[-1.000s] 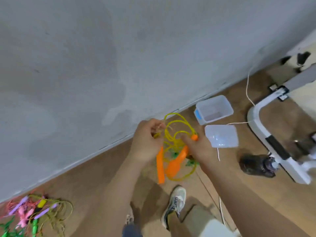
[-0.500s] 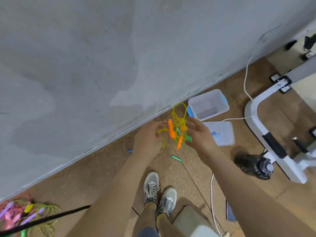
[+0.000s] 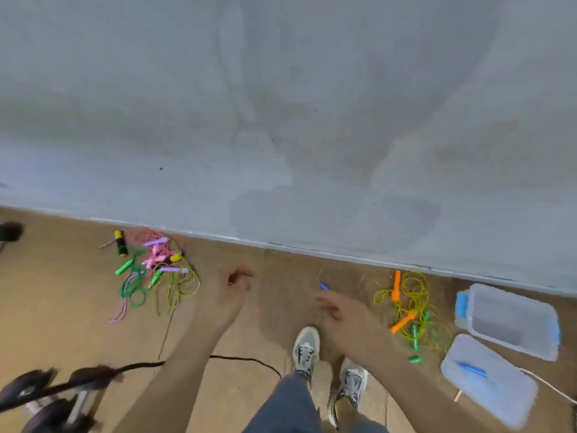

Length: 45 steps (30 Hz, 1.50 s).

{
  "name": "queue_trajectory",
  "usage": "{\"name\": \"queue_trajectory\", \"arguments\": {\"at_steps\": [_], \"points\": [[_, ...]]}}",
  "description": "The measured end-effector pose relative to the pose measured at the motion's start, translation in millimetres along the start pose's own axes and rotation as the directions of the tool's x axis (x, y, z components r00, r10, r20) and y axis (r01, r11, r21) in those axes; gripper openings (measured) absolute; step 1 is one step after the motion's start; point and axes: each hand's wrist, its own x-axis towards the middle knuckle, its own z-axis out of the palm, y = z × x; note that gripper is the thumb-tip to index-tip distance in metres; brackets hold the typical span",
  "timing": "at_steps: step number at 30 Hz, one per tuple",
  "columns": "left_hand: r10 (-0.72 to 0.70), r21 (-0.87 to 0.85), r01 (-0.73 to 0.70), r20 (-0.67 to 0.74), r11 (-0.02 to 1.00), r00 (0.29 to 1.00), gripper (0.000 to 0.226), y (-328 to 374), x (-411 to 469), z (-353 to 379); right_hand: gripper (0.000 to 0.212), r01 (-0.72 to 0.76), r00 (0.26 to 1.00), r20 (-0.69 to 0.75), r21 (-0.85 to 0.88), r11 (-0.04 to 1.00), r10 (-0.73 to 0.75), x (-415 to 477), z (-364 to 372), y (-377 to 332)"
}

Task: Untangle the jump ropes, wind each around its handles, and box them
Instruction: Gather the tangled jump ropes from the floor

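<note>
A yellow rope with orange handles (image 3: 402, 300) lies loose on the floor at the right, tangled with a green-handled rope (image 3: 416, 335). At the left by the wall sits a tangled pile of ropes (image 3: 154, 270) with pink, purple, green and yellow handles. A clear plastic box (image 3: 512, 320) and its lid (image 3: 490, 392) lie at the far right. My left hand (image 3: 232, 287) hangs over the floor with loosely curled fingers, holding nothing. Beside the orange-handled rope my right hand (image 3: 340, 310) is relaxed and empty.
A grey wall meets the cork-brown floor along a skirting line. A blue handle (image 3: 324, 286) lies alone on the floor between my hands. My two shoes (image 3: 307, 348) stand below. A black cable (image 3: 243, 360) and dark equipment (image 3: 53, 398) sit at the lower left.
Both hands have let go of the orange-handled rope, which now lies on the floor. My view has swung left, bringing the coloured pile into sight.
</note>
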Motion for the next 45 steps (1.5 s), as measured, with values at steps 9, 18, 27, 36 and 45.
{"name": "queue_trajectory", "arguments": {"at_steps": [9,18,27,36,45], "points": [[-0.368,-0.114,0.352,-0.378,0.929,0.849,0.039,-143,-48,-173,0.022,0.119,0.951,0.284,0.021,0.993,-0.120,65,84,-149],[-0.524,-0.258,0.456,-0.411,0.852,0.746,0.025,-351,40,-290,0.030,-0.209,0.921,0.367,0.183,0.961,0.131,185,314,-276],[-0.539,-0.239,0.486,-0.283,0.841,0.793,0.018,-564,208,-309,0.070,0.091,0.875,0.478,-0.320,0.943,0.078,353,519,-327],[-0.526,-0.127,0.513,-0.112,0.849,0.843,0.028,-698,381,-182,0.063,0.378,0.822,0.561,-0.664,0.645,0.095,605,665,-237],[-0.490,0.165,0.482,0.015,0.861,0.871,0.093,-753,504,32,0.119,0.555,0.810,0.585,-0.740,0.379,-0.045,790,748,-108]]}}
